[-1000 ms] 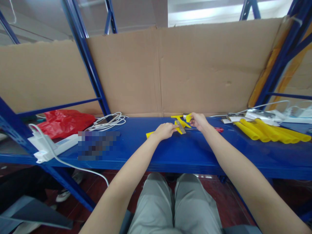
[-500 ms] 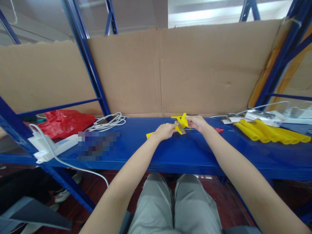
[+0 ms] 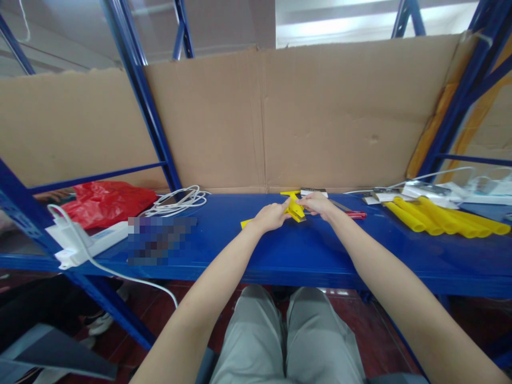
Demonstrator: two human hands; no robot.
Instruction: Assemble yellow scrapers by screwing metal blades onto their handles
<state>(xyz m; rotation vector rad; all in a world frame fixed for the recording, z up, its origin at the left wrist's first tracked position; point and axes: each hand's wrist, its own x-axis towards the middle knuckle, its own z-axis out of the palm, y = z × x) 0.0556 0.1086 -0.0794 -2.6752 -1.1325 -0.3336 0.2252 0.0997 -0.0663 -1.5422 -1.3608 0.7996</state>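
Yellow piece (image 3: 296,210) laid over the metal plate (image 3: 302,219).
Held apart a second earlier, the piece now hid most of the plate; the two were seemingly being joined. It sat between both grips, towards the tabletop's (image 3: 280,250) back edge: the left hand (image 3: 272,217) pinched the plate, the right hand (image 3: 319,204) the piece's right side. A red tool (image 3: 356,215) lay rightward.

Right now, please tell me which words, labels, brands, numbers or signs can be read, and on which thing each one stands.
None can be read.
Held yellow piece: no lettering visible.
Yellow tubes: no lettering visible.
White power strip: any marks too small.
Red handle: any marks too blurred.
Pixelated patch: unreadable.
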